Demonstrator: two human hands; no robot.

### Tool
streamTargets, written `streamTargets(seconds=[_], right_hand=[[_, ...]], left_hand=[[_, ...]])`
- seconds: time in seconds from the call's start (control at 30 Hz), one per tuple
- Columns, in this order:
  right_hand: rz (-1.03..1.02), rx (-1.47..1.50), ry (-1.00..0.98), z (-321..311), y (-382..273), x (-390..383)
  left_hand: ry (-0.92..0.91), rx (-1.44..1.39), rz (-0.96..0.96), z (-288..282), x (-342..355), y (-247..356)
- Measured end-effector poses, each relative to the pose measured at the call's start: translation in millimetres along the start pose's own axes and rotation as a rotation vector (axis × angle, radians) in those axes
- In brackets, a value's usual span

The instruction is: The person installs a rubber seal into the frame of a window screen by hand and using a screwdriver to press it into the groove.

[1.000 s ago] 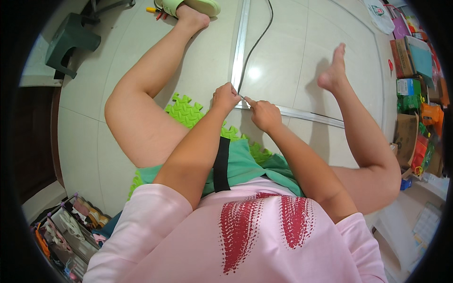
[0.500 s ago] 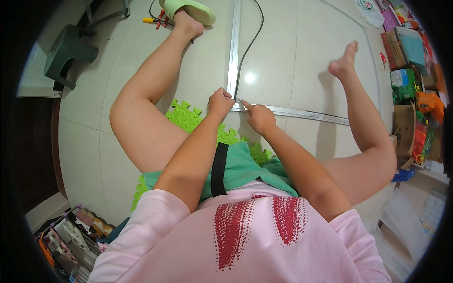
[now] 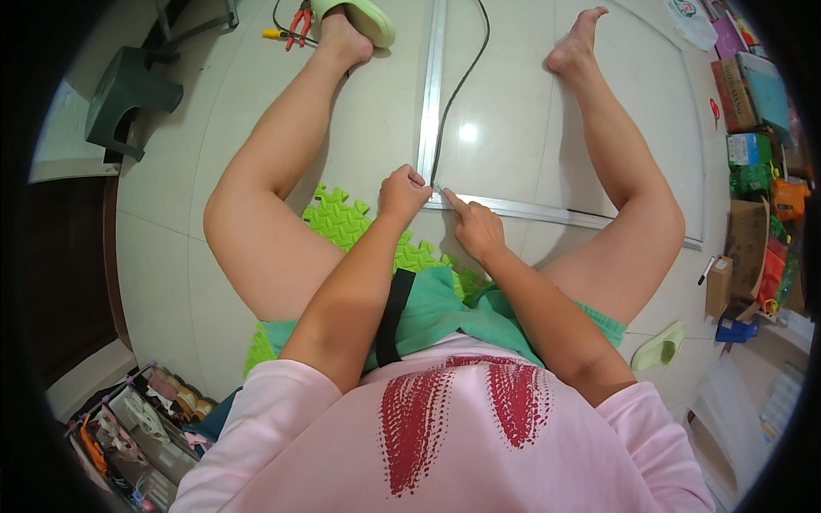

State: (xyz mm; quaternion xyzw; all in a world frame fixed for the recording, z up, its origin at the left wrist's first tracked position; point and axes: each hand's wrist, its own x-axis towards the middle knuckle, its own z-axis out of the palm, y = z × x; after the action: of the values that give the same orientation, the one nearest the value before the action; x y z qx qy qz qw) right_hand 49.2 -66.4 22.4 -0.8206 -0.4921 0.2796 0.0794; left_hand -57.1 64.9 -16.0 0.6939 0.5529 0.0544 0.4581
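My left hand (image 3: 404, 194) is closed at the near left corner of a silver metal frame (image 3: 432, 120) lying on the floor. Its fingertips pinch beside the end of a thin black strip (image 3: 447, 98); whether they grip it is hidden. From the right, my right hand (image 3: 480, 225) closes on a slim pointed metal tool (image 3: 440, 189), with the index finger stretched along it. The tool's tip meets the strip's end at the corner. Most of the tool lies out of sight under my fingers.
A green foam mat (image 3: 338, 218) lies under me. Red-handled pliers (image 3: 299, 26) and a yellow-handled tool (image 3: 274, 34) rest near my slippered left foot. A dark stool (image 3: 128, 94) stands left; boxes (image 3: 746, 248) line the right. A loose slipper (image 3: 658, 346) lies at right.
My right leg has drawn inward to the left, its foot farther up, uncovering a slipper on the floor. Both hands stay at the frame corner.
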Motion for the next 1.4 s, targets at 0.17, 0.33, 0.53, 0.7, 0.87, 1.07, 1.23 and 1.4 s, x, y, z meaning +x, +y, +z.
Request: streamTargets(seconds=[0.17, 0.33, 0.53, 0.7, 0.87, 1.07, 1.23, 1.4], right_hand=[[-0.036, 0.051, 0.043, 5.3, 8.6, 4.4], [-0.032, 0.078, 0.039, 7.0, 9.2, 5.3], [-0.022, 0.06, 0.019, 2.9, 4.7, 1.5], [-0.037, -0.078, -0.074, -10.6, -7.4, 1.1], [-0.068, -0.162, -0.133, -19.5, -10.3, 10.7], [-0.14, -0.189, -0.086, -26.3, 3.1, 17.6], [-0.18, -0.171, -0.077, -31.7, 7.5, 13.3], [-0.163, -0.144, -0.133, -31.6, 7.8, 14.5]], left_hand=[[0.012, -0.036, 0.026, 0.8, 5.0, -1.5], [0.01, -0.048, 0.011, 1.9, 6.7, -3.1], [0.01, -0.046, 0.052, 2.0, 4.0, -3.8], [-0.001, -0.089, 0.075, 1.1, 4.4, -6.4], [-0.039, -0.03, 0.07, -3.2, 7.4, -2.1], [-0.053, -0.028, 0.46, -9.5, -1.0, 18.7], [-0.109, 0.006, 0.401, -13.5, 5.6, 8.6], [-0.134, -0.015, 0.364, -12.0, 7.7, 7.9]])
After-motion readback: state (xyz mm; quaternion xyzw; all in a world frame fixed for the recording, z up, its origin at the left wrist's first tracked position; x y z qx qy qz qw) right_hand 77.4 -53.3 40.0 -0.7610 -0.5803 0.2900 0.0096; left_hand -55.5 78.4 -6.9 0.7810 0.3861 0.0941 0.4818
